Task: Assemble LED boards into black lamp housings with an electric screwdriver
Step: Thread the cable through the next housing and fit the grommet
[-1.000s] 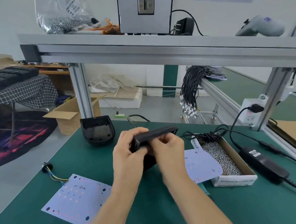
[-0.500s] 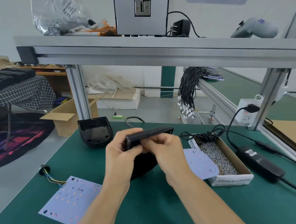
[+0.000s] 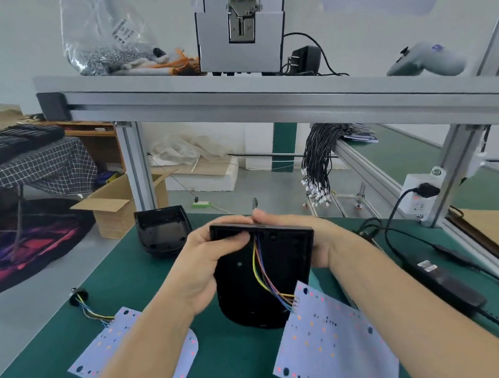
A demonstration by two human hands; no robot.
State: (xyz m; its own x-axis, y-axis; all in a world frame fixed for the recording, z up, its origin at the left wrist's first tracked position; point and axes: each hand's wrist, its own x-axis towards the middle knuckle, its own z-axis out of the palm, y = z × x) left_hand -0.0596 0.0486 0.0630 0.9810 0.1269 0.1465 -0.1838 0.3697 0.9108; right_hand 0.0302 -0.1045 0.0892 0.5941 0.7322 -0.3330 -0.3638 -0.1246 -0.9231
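A black lamp housing (image 3: 243,280) stands tilted with its open inside facing me, its lower end near the green table. My left hand (image 3: 206,262) grips its upper left edge, and my right hand (image 3: 320,243) holds its upper right side from behind. Coloured wires (image 3: 263,273) run from the housing's top down to a white LED board (image 3: 332,339) that hangs in front of my right forearm. A second LED board (image 3: 117,342) with its own wires lies flat at the left. Another empty black housing (image 3: 162,230) sits at the table's far edge.
A black power adapter (image 3: 443,281) and its cables lie on the right, plugged into a white socket (image 3: 420,194). An aluminium shelf frame (image 3: 266,105) crosses overhead. A grey tool (image 3: 428,61) rests on the shelf at right. The screw box is hidden behind my right arm.
Both hands have tipped the housing from edge-on to upright, so its inside and the wires now show. The wired LED board has come forward and hangs near my right forearm.
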